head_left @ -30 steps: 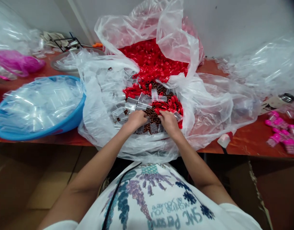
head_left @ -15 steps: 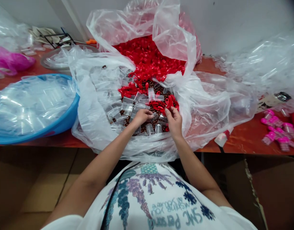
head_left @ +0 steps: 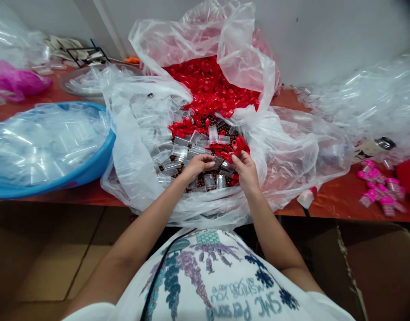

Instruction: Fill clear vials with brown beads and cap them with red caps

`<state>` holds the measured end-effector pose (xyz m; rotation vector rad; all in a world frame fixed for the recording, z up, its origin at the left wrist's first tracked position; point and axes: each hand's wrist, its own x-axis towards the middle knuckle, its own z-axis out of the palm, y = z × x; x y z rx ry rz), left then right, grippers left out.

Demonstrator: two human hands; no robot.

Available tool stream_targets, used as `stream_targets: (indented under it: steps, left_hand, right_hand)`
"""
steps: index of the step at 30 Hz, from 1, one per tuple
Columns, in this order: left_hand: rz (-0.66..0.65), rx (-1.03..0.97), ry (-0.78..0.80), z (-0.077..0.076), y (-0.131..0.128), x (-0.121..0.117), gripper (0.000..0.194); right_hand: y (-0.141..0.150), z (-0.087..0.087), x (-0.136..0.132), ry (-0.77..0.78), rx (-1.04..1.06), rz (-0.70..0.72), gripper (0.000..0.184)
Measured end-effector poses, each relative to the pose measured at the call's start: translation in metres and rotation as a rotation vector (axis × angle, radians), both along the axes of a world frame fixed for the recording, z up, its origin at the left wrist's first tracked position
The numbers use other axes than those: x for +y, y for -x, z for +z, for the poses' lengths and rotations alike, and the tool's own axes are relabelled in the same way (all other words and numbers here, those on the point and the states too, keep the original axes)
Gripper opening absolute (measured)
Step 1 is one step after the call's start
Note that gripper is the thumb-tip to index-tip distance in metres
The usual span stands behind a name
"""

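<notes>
My left hand [head_left: 200, 166] is closed in a pinch at a small clear plastic tube [head_left: 218, 162], which points to the right. My right hand [head_left: 246, 173] pinches a small red plastic piece [head_left: 232, 156] between thumb and fingers, close to the tube's end. Both hands are over an opened white plastic bag [head_left: 131, 156]. In it lie loose clear tubes [head_left: 180, 153], brown beads [head_left: 205, 182] and more red pieces [head_left: 183, 127]. Behind, a second bag [head_left: 245, 67] holds a heap of red pieces [head_left: 211, 84]. My fingers partly hide what they grip.
A blue basin [head_left: 109, 145] of clear plastic parts stands at left on the red-brown table [head_left: 332, 203]. On the right lie pink-capped small containers [head_left: 382, 187], a cup-like item with a dark lid [head_left: 375, 147] and a large clear bag [head_left: 368, 98]. Cardboard boxes [head_left: 375, 267] stand below.
The view has shifted slightly. Both hands stay nearly in place over the bag, and the red piece in my right hand has tilted a little toward the left hand.
</notes>
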<state>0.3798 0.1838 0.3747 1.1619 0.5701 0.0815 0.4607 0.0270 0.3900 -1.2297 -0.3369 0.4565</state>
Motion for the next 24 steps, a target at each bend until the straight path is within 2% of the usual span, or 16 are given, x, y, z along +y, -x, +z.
stream_targets:
  steps: [3, 5, 8, 13, 20, 24]
  left_hand:
    - [-0.031, -0.058, 0.039, 0.010, 0.011, -0.002, 0.043]
    - [-0.042, -0.090, 0.037, 0.016, 0.021, -0.004, 0.042]
    - [-0.051, -0.121, -0.053, 0.022, 0.034, -0.009, 0.041]
    - [-0.044, -0.123, -0.216, 0.022, 0.044, -0.016, 0.040]
    - [-0.031, -0.134, -0.250, 0.022, 0.044, -0.024, 0.038]
    - [0.001, -0.123, -0.226, 0.022, 0.043, -0.026, 0.040]
  right_hand:
    - [-0.002, 0.001, 0.001, -0.004, -0.009, 0.022, 0.041]
    - [-0.002, 0.003, 0.001, 0.001, -0.026, 0.056, 0.038]
    - [-0.001, 0.007, 0.003, 0.046, -0.062, 0.111, 0.033]
    - [0.007, 0.012, 0.007, 0.202, -0.224, 0.154, 0.026]
    - [0.016, 0.011, 0.008, 0.214, -0.260, -0.005, 0.026]
    - [0.026, 0.012, 0.008, 0.262, -0.374, -0.048, 0.026]
